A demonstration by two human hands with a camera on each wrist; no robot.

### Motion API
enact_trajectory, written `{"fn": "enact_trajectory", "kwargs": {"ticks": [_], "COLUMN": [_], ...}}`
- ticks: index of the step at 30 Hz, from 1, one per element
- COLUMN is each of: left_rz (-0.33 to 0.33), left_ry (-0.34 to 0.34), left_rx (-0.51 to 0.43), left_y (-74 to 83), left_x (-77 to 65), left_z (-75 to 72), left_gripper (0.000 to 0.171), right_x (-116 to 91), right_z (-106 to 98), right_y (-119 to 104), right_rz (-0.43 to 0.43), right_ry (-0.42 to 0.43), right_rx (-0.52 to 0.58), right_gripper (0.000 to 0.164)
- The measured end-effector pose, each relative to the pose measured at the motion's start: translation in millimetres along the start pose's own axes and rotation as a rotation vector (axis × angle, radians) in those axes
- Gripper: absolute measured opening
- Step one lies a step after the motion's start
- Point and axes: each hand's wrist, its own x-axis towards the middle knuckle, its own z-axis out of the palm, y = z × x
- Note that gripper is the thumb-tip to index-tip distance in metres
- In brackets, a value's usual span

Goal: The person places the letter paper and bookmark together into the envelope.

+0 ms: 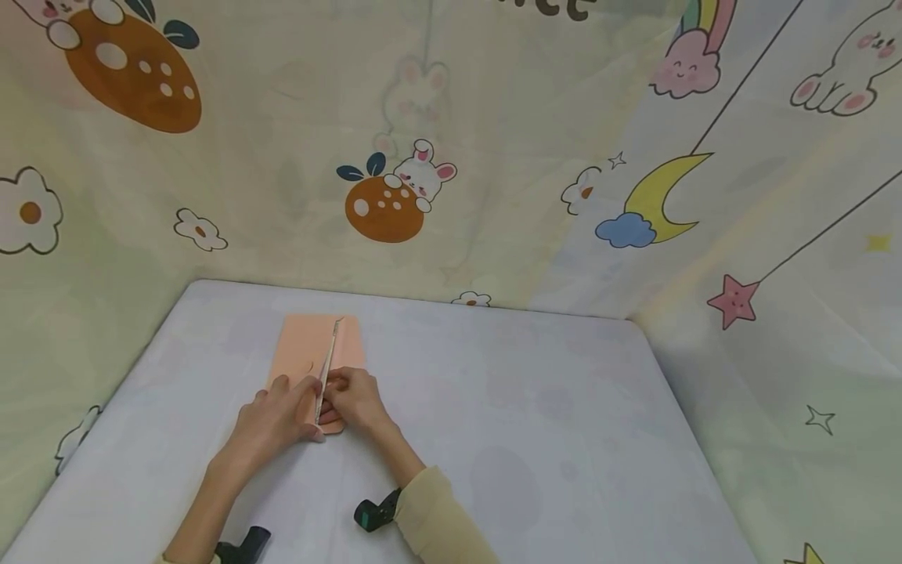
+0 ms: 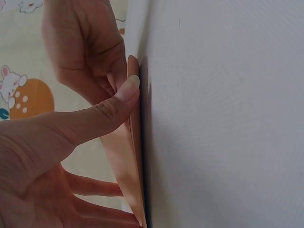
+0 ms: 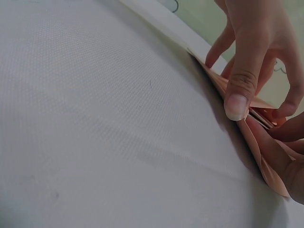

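A flat peach-coloured paper piece [image 1: 303, 341] lies on the white table, with a narrow pale-edged opening [image 1: 327, 364] along its length. My left hand [image 1: 271, 419] is spread over its left part, thumb at the near edge and index finger beside the opening. In the left wrist view, the left thumb [image 2: 118, 102] presses the folded edge of the paper [image 2: 135, 123]. My right hand [image 1: 358, 401] pinches the paper along the right side of the opening. The right wrist view shows the right fingers [image 3: 270, 152] at a lifted flap [image 3: 273, 180]; its inside is mostly hidden.
The white table [image 1: 550, 439] extends around the paper, mostly to the right. Behind it hangs a patterned cloth wall [image 1: 493, 211] with printed rabbits and flowers. A dark wrist-worn camera [image 1: 377, 511] sits at the right sleeve [image 1: 444, 517], and another dark device [image 1: 247, 544] is by the left wrist.
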Motion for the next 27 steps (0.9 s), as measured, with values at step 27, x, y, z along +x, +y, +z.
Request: {"fn": "enact_trajectory", "kwargs": {"ticks": [27], "left_rz": [0.003], "left_ry": [-0.007], "left_rx": [0.008], "left_y": [6.0], "left_x": [1.4], "left_z": [6.5], "left_gripper": [0.069], "right_x": [-6.6], "right_z": [-9.2], "right_y": [-4.3], "right_rz": [-0.104], "right_ry": [0.02], "right_rx": [-0.253], "right_gripper": [0.027]}}
